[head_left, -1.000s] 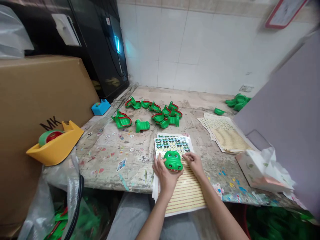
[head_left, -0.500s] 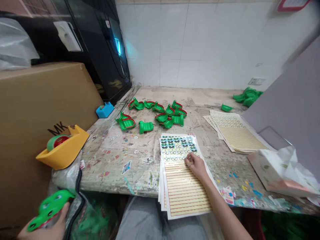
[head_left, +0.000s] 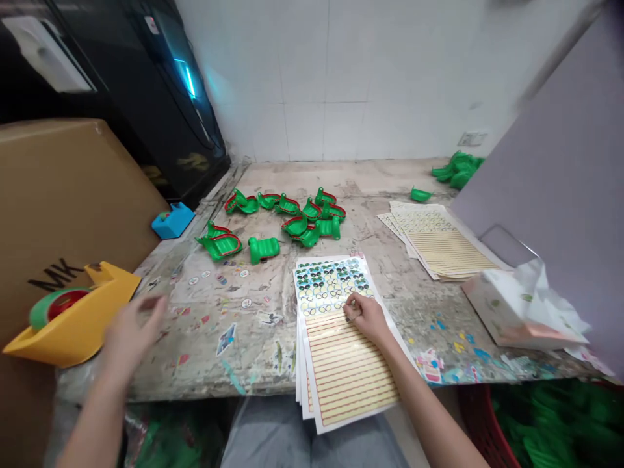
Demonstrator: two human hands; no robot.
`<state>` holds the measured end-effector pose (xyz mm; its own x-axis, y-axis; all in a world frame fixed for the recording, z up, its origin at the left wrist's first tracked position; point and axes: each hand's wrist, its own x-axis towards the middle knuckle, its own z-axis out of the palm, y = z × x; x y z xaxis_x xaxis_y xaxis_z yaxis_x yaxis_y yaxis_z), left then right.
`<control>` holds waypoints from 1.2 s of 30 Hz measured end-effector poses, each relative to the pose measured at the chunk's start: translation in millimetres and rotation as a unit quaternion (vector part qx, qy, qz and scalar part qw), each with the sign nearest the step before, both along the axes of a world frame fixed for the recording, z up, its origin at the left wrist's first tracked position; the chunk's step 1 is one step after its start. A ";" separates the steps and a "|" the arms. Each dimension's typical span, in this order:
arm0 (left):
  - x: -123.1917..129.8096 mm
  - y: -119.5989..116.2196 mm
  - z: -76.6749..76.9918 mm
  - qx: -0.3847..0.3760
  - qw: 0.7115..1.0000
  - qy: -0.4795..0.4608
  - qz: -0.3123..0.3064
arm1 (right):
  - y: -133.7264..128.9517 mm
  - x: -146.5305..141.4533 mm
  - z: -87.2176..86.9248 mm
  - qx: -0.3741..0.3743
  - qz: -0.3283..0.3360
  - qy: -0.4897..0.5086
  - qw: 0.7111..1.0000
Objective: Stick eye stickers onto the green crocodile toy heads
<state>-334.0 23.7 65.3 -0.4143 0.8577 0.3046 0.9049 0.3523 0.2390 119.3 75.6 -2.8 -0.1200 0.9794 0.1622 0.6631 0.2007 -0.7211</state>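
Note:
My right hand (head_left: 365, 315) rests on a sticker sheet (head_left: 353, 377), thumb and fingers pinched together at the lowest row of oval eye stickers. Whatever is between those fingertips is too small to make out. The sheet tops a small stack that overhangs the table's front edge, with red-lined yellow strips on its lower part. On the left, my left hand (head_left: 129, 335) is blurred over the table edge beside the yellow tape dispenser (head_left: 97, 312), its thumb and finger apart and nothing visible in it. Several green plastic crocodile parts with red rims (head_left: 305, 227) lie beyond the sheet.
More sticker sheets (head_left: 453, 250) and a tissue box (head_left: 507, 309) are on the right. Green parts (head_left: 458, 170) are heaped at the back right. A blue tape dispenser (head_left: 173, 221) stands by the cardboard box (head_left: 63, 188). Below the table is a red basket (head_left: 480, 422) of green pieces.
My left hand has let go of the green crocodile head at the lower left and risen to the table edge. My right hand stays pinched on the sheet. The view has shifted right.

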 end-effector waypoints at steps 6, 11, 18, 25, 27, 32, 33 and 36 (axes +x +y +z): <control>46.1 150.5 -12.8 -0.075 0.993 0.058 -0.073 | 2.2 -2.4 -0.2 0.018 0.006 -0.030 0.999; 44.5 158.5 -21.3 -0.094 0.993 0.047 -0.056 | -1.7 0.0 -2.1 0.034 0.022 -0.022 0.999; 91.1 45.0 -9.4 0.104 0.976 -0.095 -0.165 | -11.1 -7.3 40.2 0.153 -0.035 -0.044 0.987; 181.6 -36.1 25.9 -0.010 0.892 -0.220 -0.395 | -61.9 -67.9 69.7 -0.057 0.182 0.057 0.980; 196.7 -36.1 32.3 -0.007 0.883 -0.236 -0.405 | -76.0 -71.3 66.8 -0.115 0.208 0.112 0.965; 220.1 -31.4 14.6 0.102 0.897 -0.290 -0.318 | -82.2 -57.7 54.8 -0.145 0.116 0.307 0.933; 226.3 -33.4 6.2 0.130 0.900 -0.299 -0.290 | -78.3 -54.0 52.1 -0.156 0.078 0.349 0.921; 253.6 -42.7 -23.1 0.139 0.922 -0.263 -0.249 | -62.3 -43.0 43.1 -0.247 -0.011 0.453 0.857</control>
